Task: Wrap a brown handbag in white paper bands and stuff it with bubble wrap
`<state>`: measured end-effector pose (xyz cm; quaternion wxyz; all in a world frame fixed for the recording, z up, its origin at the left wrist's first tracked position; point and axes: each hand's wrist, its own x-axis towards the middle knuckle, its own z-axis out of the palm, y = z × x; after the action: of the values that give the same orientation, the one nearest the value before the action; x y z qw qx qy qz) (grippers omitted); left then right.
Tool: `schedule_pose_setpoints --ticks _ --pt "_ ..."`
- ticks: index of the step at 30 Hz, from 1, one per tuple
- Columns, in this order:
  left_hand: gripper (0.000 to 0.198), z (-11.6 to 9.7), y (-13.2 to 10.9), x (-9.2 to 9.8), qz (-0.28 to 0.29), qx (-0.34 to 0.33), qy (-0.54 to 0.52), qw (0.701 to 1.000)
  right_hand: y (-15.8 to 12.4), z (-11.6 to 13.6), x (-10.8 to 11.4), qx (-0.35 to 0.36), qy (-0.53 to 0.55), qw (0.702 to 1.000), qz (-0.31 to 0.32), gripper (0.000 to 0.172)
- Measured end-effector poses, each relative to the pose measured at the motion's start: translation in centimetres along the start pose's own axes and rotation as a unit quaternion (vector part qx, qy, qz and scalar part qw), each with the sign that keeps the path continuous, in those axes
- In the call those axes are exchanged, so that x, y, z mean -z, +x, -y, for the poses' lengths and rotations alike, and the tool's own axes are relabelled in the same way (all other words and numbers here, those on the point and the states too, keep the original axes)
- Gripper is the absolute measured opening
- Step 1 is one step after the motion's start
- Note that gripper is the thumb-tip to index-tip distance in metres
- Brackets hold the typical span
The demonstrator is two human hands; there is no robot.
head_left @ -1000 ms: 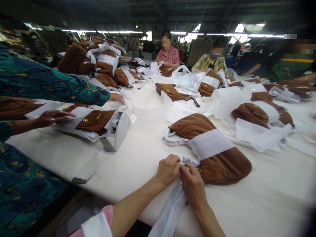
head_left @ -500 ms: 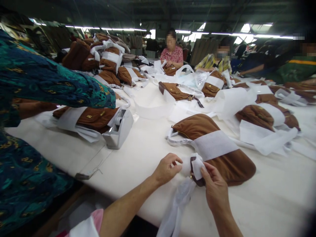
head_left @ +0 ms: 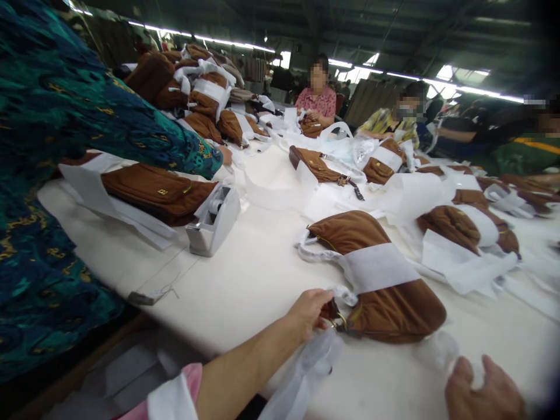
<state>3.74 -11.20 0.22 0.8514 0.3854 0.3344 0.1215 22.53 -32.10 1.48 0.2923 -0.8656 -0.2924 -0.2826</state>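
A brown fabric bag (head_left: 385, 306) with a white paper band around its middle lies on the white table (head_left: 262, 274) in front of me. My left hand (head_left: 311, 312) is closed on the bag's near corner by a gold ring, with white wrapping paper (head_left: 306, 373) trailing down over the table edge. At the bottom right my right hand (head_left: 483, 394) is off the bag, fingers spread and blurred, next to a piece of white paper (head_left: 437, 350).
A grey tape dispenser (head_left: 214, 221) stands left of centre. A person in a teal patterned sleeve (head_left: 109, 116) works at the left over another brown bag (head_left: 153, 189). More wrapped brown bags (head_left: 464, 224) and other people sit across the table. A pile of bags (head_left: 192, 93) rises at the back left.
My right hand has let go of the bag's corner and swung down to the right. My left hand now grips that corner. The view has shifted left and down.
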Motion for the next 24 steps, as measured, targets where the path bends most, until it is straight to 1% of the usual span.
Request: schedule_pose_setpoints --ticks 1,2,3,4,5,7,8,9,10,12,14,15,17,19,20,21,22,24 --pt "0.040 0.0 -0.1 -0.2 -0.002 -0.013 -0.002 1.000 0.3 1.4 -0.3 0.021 -0.017 0.999 -0.023 0.048" --pt "0.038 0.0 -0.2 -0.4 -0.002 -0.029 -0.002 1.000 0.6 3.0 -0.7 0.058 -0.013 0.998 -0.022 0.046" --pt "0.037 0.0 -0.4 -0.6 0.000 -0.044 0.000 0.999 0.9 4.7 -1.3 0.109 0.014 0.994 0.012 0.043" --pt "0.036 -0.1 -0.7 -0.7 0.005 -0.059 0.004 0.998 1.4 6.4 -2.0 0.189 0.066 0.975 0.093 0.041" --pt "0.035 -0.2 -1.0 -0.8 0.013 -0.072 0.008 0.997 2.0 7.9 -2.9 0.270 0.107 0.940 0.177 0.040" --pt "0.032 -0.5 -1.6 -0.9 0.027 -0.101 0.021 0.994 3.4 10.4 -4.9 0.385 0.123 0.866 0.294 0.035" --pt "0.030 -0.6 -1.8 -0.9 0.029 -0.116 0.029 0.992 4.2 11.3 -5.8 0.415 0.118 0.841 0.326 0.032" --pt "0.028 -0.7 -2.1 -0.8 0.024 -0.131 0.040 0.990 5.0 12.1 -6.6 0.430 0.110 0.829 0.341 0.032" --pt "0.027 -0.7 -2.3 -0.7 0.017 -0.141 0.050 0.989 5.8 12.7 -7.1 0.432 0.103 0.828 0.341 0.034" --pt "0.026 -0.8 -2.5 -0.3 0.012 -0.149 0.050 0.988 7.2 13.7 -7.7 0.413 0.110 0.852 0.302 0.039" --pt "0.028 -1.1 -2.6 0.0 0.032 -0.145 0.004 0.989 8.1 15.0 -7.7 0.372 0.158 0.880 0.249 0.043" --pt "0.029 -1.4 -2.7 0.1 0.050 -0.149 -0.031 0.987 8.3 15.8 -7.7 0.336 0.200 0.892 0.226 0.043" --pt "0.034 -2.4 -2.6 0.3 0.093 -0.170 -0.098 0.976 8.0 17.5 -7.8 0.208 0.309 0.907 0.196 0.037" --pt "0.040 -3.7 -2.4 0.6 0.134 -0.198 -0.151 0.959 7.2 19.2 -8.3 0.074 0.391 0.899 0.182 0.031" --pt "0.041 -4.3 -2.3 0.7 0.154 -0.209 -0.174 0.950 6.6 19.9 -8.6 0.027 0.414 0.891 0.181 0.030" --pt "0.041 -4.9 -2.1 0.9 0.174 -0.216 -0.196 0.940 6.1 20.6 -9.0 0.000 0.428 0.884 0.186 0.031" --pt "0.040 -5.4 -1.9 1.2 0.191 -0.220 -0.212 0.933 5.6 21.1 -9.3 -0.010 0.434 0.880 0.195 0.033" --pt "0.037 -6.0 -1.5 1.8 0.211 -0.227 -0.222 0.924 5.0 21.7 -9.6 -0.008 0.433 0.872 0.229 0.039"
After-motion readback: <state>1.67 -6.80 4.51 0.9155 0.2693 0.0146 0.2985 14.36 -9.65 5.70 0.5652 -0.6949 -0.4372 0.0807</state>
